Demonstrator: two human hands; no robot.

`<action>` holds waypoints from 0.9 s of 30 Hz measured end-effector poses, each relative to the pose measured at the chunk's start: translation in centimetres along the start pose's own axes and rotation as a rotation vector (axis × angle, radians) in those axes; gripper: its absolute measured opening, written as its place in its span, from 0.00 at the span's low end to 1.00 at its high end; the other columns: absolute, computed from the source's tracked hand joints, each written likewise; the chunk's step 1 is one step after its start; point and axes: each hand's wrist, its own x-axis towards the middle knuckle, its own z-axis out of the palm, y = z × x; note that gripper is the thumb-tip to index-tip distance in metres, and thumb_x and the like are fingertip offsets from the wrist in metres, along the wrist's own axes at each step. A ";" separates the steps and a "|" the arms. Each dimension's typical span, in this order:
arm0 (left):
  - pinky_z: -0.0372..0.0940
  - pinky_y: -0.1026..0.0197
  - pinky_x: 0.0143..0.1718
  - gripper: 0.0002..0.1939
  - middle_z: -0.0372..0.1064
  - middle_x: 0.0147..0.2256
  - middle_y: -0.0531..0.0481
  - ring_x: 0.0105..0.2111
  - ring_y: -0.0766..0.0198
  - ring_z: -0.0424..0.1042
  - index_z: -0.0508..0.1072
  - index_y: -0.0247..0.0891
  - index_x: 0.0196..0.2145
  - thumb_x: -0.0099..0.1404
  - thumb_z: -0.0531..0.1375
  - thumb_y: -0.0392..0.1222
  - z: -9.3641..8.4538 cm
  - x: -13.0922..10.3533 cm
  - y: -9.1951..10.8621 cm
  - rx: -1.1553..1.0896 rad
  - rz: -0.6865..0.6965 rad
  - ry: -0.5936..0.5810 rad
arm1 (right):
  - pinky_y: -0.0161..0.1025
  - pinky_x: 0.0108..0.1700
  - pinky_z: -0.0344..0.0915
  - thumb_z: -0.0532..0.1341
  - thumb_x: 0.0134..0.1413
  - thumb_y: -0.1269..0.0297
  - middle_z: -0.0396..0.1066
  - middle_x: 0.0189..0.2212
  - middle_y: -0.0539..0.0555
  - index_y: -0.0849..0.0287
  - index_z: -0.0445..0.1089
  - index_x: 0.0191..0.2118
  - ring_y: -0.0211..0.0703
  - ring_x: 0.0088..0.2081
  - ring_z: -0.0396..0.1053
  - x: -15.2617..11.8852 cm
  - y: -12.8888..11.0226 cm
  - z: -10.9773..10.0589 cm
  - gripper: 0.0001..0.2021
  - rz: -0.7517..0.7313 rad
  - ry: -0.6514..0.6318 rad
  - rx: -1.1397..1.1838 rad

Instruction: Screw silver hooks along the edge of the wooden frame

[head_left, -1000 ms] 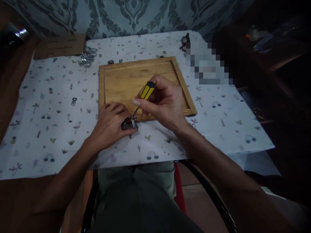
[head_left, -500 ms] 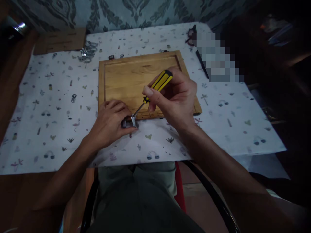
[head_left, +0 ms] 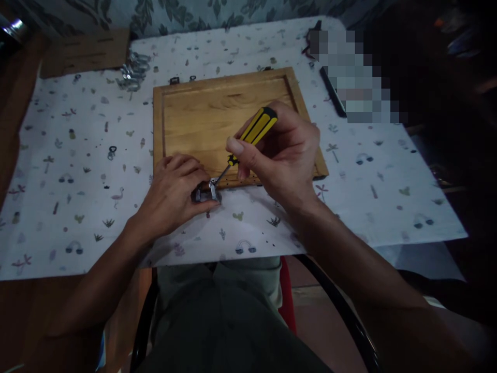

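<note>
Head view, screwdriver (head_left: 253, 133) slanted, tip lower-left

A leaf-patterned wall (head_left: 217, 10) stands behind the printed cloth (head_left: 97, 181). Cardboard (head_left: 87, 52) lies at the cloth's far left; at far right, a dark-edged thing (head_left: 333, 92) is partly pixelated.

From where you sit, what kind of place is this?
It looks like a room in a home, maybe, though I can't be sure. The patterned wallpaper, the tablecloth with little flamingos and rainbows, and the chair at the table suggest it.
</note>
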 end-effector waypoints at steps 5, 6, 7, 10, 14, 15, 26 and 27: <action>0.62 0.41 0.53 0.24 0.75 0.47 0.42 0.53 0.42 0.69 0.78 0.38 0.44 0.60 0.69 0.60 0.1 0.1 -0.1 0.002 0.025 0.015 | 0.22 0.18 0.62 0.73 0.49 0.53 0.66 0.24 0.38 0.57 0.63 0.28 0.22 0.19 0.64 0.1 0.3 0.1 0.19 -0.025 -0.023 0.017; 0.62 0.40 0.53 0.24 0.75 0.47 0.42 0.53 0.42 0.69 0.78 0.39 0.43 0.60 0.68 0.60 0.1 0.1 -0.1 0.006 0.030 0.018 | 0.22 0.18 0.62 0.73 0.49 0.53 0.67 0.24 0.38 0.57 0.62 0.28 0.22 0.19 0.64 0.1 0.2 0.1 0.20 -0.027 -0.037 0.021; 0.62 0.39 0.53 0.23 0.75 0.47 0.42 0.53 0.41 0.69 0.78 0.39 0.43 0.60 0.68 0.60 0.1 0.1 -0.1 0.010 0.033 0.020 | 0.22 0.18 0.62 0.74 0.48 0.53 0.68 0.24 0.38 0.57 0.60 0.28 0.22 0.19 0.64 0.1 0.2 0.1 0.21 -0.026 -0.046 0.028; 0.62 0.38 0.54 0.22 0.75 0.48 0.42 0.53 0.42 0.69 0.78 0.40 0.43 0.61 0.67 0.60 0.1 0.1 -0.1 0.020 0.038 0.019 | 0.24 0.17 0.62 0.73 0.47 0.50 0.67 0.24 0.39 0.56 0.57 0.28 0.23 0.18 0.63 0.0 -0.1 0.2 0.24 -0.036 -0.062 0.043; 0.64 0.39 0.52 0.20 0.75 0.47 0.42 0.51 0.42 0.70 0.77 0.40 0.42 0.63 0.66 0.60 0.0 0.1 -0.1 0.032 0.050 0.020 | 0.28 0.18 0.63 0.72 0.48 0.48 0.66 0.25 0.42 0.56 0.60 0.28 0.27 0.21 0.63 -0.3 -0.6 0.3 0.23 -0.069 -0.063 -0.045; 0.64 0.39 0.51 0.20 0.75 0.47 0.42 0.51 0.42 0.70 0.77 0.40 0.41 0.63 0.66 0.60 0.0 0.1 -0.2 0.032 0.050 0.022 | 0.29 0.19 0.63 0.72 0.49 0.47 0.66 0.27 0.44 0.56 0.62 0.28 0.28 0.22 0.63 -0.3 -0.7 0.3 0.22 -0.072 -0.069 -0.073; 0.63 0.38 0.53 0.19 0.74 0.46 0.43 0.51 0.43 0.70 0.78 0.41 0.42 0.64 0.66 0.59 -0.1 0.1 0.1 0.028 0.039 0.027 | 0.31 0.25 0.69 0.69 0.56 0.49 0.69 0.33 0.47 0.57 0.68 0.39 0.32 0.26 0.68 -0.4 -0.6 -0.6 0.17 -0.010 -0.212 0.022; 0.63 0.39 0.53 0.19 0.74 0.46 0.43 0.51 0.43 0.70 0.78 0.41 0.42 0.64 0.66 0.58 -0.1 0.1 0.1 0.031 0.037 0.026 | 0.32 0.27 0.71 0.68 0.58 0.50 0.69 0.35 0.47 0.57 0.69 0.41 0.32 0.27 0.70 -0.4 -0.8 -0.7 0.16 -0.008 -0.248 0.042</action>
